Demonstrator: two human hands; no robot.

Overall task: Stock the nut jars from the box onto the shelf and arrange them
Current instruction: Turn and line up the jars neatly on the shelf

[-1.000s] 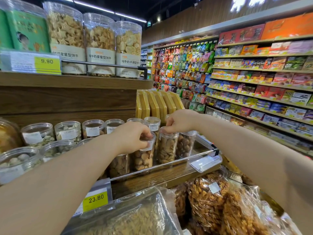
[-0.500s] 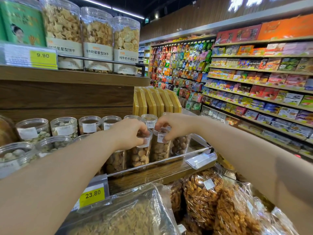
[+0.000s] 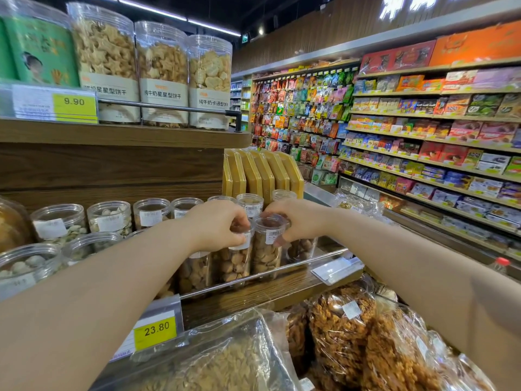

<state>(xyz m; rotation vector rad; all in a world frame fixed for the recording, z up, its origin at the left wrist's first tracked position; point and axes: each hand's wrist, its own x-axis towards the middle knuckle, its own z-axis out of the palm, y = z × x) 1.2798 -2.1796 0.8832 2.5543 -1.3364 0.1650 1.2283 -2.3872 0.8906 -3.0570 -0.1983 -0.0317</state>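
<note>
left hand (image 3: 217,225) grips left jar (image 3: 234,262) by lid | right hand (image 3: 300,221) grips right jar (image 3: 266,253) by lid | jars upright, just beside each other behind shelf rail (image 3: 310,260)

Three tall tubs of cookies (image 3: 160,74) stand up high, beside a yellow price tag (image 3: 74,102) that says 9.90. Down low lie shiny bags of snacks (image 3: 341,334), and flat yellow boxes (image 3: 262,173) lean in a row.

Wood-slat wall (image 3: 324,29) above packed snack shelving (image 3: 423,131); strip lights (image 3: 153,8) line a dark ceiling (image 3: 225,7)
</note>
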